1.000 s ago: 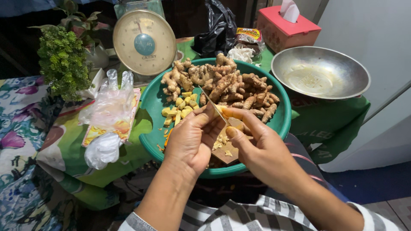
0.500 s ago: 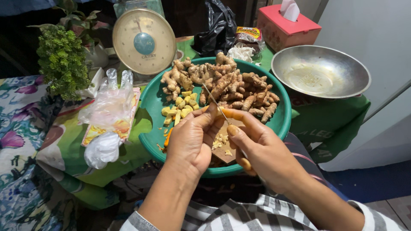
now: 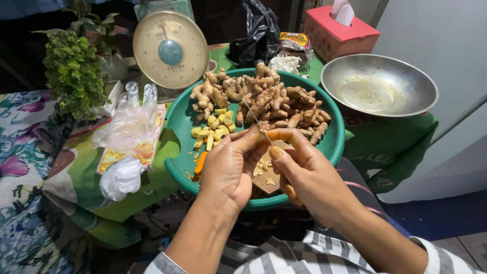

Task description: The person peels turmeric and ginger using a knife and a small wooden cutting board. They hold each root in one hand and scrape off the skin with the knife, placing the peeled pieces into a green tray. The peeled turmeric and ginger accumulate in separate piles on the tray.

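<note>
Compared to a second ago the left hand (image 3: 228, 170) has tilted its thin knife (image 3: 252, 115) upright, while the right hand (image 3: 304, 175) pinches the orange-yellow root piece (image 3: 279, 135) over the round green plastic basin (image 3: 175, 127), so peeling's ongoing.

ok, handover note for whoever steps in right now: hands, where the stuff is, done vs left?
Left hand: pinches a thin knife by its lower end, blade pointing up over the basin.
Right hand: holds an orange root piece at the fingertips, against the knife.
Both hands are over the green basin, above a small wooden board scattered with scraps.
Done: a heap of yellow cut pieces lies in the basin's left part.
Left: a large pile of whole, unpeeled roots at the basin's far side.
The metal bowl to the right holds no pieces.
</note>
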